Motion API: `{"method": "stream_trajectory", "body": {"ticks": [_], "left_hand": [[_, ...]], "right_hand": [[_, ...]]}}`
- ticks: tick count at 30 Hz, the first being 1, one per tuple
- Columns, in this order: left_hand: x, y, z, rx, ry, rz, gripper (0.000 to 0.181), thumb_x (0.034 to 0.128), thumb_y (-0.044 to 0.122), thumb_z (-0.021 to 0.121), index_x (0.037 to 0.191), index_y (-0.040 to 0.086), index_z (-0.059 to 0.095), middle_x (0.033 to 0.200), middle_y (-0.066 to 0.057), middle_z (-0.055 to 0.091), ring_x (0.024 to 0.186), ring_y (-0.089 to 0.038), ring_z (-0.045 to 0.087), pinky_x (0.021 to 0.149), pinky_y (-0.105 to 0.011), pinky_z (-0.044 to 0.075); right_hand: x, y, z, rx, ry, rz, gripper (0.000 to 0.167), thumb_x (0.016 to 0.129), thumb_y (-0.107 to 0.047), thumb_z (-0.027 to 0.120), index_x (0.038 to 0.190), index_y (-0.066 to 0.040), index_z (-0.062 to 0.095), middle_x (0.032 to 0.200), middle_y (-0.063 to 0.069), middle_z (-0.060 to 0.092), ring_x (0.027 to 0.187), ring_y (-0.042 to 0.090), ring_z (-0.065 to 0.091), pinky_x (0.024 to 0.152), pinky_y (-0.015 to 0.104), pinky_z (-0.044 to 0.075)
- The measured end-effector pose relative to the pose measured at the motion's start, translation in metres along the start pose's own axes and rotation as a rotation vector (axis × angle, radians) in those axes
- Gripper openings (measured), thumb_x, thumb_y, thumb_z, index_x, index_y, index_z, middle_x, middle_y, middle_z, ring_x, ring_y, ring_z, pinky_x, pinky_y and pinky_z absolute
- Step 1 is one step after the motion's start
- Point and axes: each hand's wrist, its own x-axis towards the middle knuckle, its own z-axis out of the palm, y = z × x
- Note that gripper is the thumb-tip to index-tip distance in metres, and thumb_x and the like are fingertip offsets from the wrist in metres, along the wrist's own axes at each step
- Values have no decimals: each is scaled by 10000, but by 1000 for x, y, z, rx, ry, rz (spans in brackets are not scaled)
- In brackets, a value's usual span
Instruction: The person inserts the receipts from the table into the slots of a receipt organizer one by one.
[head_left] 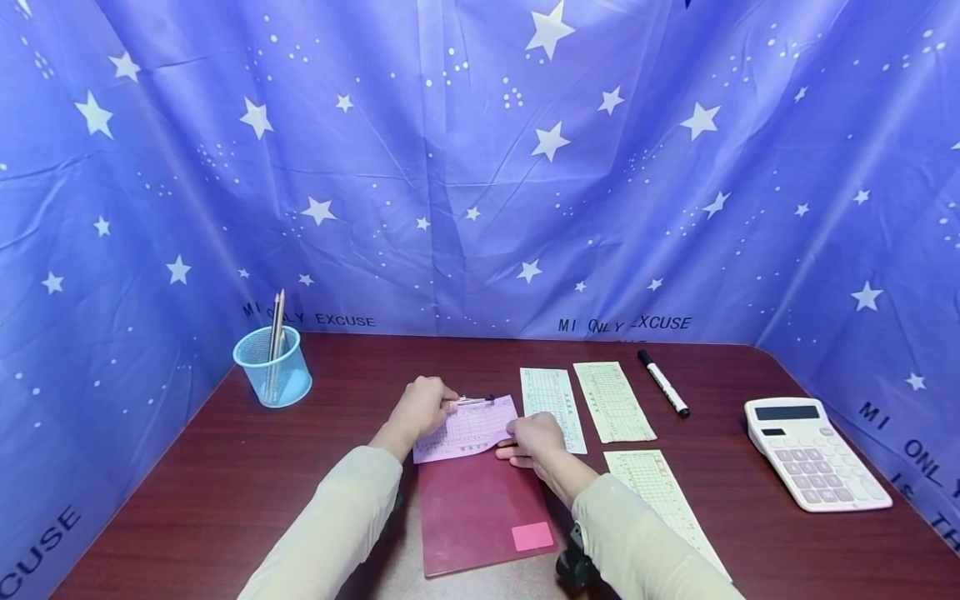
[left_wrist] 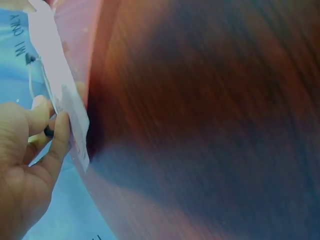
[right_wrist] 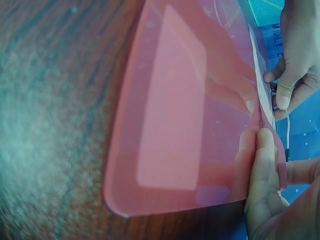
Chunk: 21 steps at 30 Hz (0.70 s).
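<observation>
Both your hands were busy at the far end of the clipboard (head_left: 480, 508), which lay flat on the dark red-brown tabletop (head_left: 360, 367), right in the middle of the scene! Your left hand (head_left: 422, 408) had thumb and fingers pinched on the metal clip (head_left: 474, 400), up at the far edge. Your right hand (head_left: 538, 437) had the lilac sheet (head_left: 468, 429) by its right edge, thumb on top and fingers beneath, and that near edge curved up off the board. The sheet covered the clipboard's far part, printed with a grid of lines, set a little askew. From the right wrist you could see your fingers mirrored in the board's glossy face. Down at the near right corner sat a pink label (head_left: 532, 537).

And what a line-up to the right! A pale blue slip (head_left: 552, 408) lay just beyond your right hand, a far yellow-green slip (head_left: 615, 402) beside it, and a near yellow-green slip (head_left: 663, 496) ran partly under your right sleeve (head_left: 645, 533) in the head view. A black-capped marker (head_left: 663, 383) lay slantwise on the far side, and a white calculator (head_left: 817, 454) held the far right flank. Over on the left, well apart, a light blue mesh cup (head_left: 297, 385) held upright pencils (head_left: 278, 321), all before a starry blue-violet curtain (head_left: 480, 183).
</observation>
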Motion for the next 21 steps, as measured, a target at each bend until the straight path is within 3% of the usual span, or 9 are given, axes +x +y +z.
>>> {"method": "stream_trajectory", "body": {"ticks": [21], "left_hand": [[-6,-4,5,-2,26,10,173,899,94,769,1064,59,807,923,-79,679,1003,-359,694,906,-441,560]], "right_hand": [[0,0,-1,-7,-11,-2,129,915,5,516,1004,91,551,681,106,686,513,104,661,452,167,499]]}}
